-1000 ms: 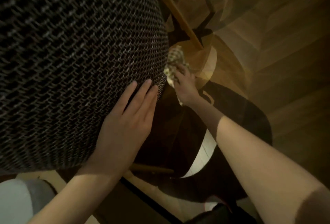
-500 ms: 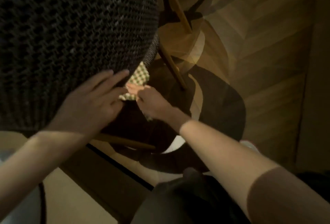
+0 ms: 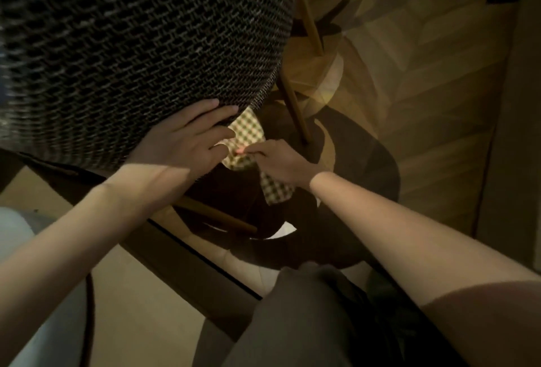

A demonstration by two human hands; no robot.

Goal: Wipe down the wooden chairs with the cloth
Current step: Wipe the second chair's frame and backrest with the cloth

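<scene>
Head view, looking down in dim light. One large dark woven chair seat [image 3: 131, 44] fills the upper left, tipped toward the camera. Three slim light wooden bars of the chair show: one upper leg [image 3: 308, 15] and one lower leg [image 3: 292, 109] slanting down to the right of the seat, and one rung [image 3: 216, 215] below the hands. One green-and-white checked cloth [image 3: 248, 132] sits just under the seat's lower right edge, between the hands, a corner hanging below the right wrist. Two bare hands are in view. The left hand [image 3: 178, 147] lies on the seat's edge, its grip wide, fingers fairly straight, the lower fingertips touching the cloth. The right hand [image 3: 281, 164] has its grip pinched on the cloth. One brown herringbone wooden floor [image 3: 409, 73] lies beyond. One dark trousered knee [image 3: 292, 308] is at the bottom.

Half a second ago the scene was nearly the same. A second ago the right hand held the cloth further off beside the seat, apart from the left hand.
</scene>
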